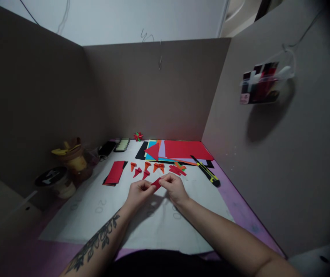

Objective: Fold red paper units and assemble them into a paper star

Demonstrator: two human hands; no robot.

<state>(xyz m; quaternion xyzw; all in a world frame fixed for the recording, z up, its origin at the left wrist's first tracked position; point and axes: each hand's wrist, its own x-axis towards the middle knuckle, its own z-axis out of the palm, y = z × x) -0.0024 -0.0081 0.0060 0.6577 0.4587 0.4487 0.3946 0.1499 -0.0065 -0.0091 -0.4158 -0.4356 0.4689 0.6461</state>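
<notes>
A small red paper piece (156, 183) is held between both hands above the white sheet (95, 219). My left hand (140, 191) pinches its left end, and my right hand (174, 187) pinches the upper right end. Just beyond the hands lie small folded orange pieces (147, 166) and folded red pieces (137, 172). Red strips (177, 170) lie beyond my right hand, beside green and orange ones (180, 166). To the left of my left hand rests a stack of red rectangles (115, 172) with black and orange paper under it.
A yellow-and-black cutter (208, 174) lies at the right. Behind are large coloured sheets (185, 149), a red-green paper star (138, 136) and a dark phone (106, 148). Pots (76, 161) and a lidded tub (62, 184) stand left. Grey panels (156, 92) surround the table.
</notes>
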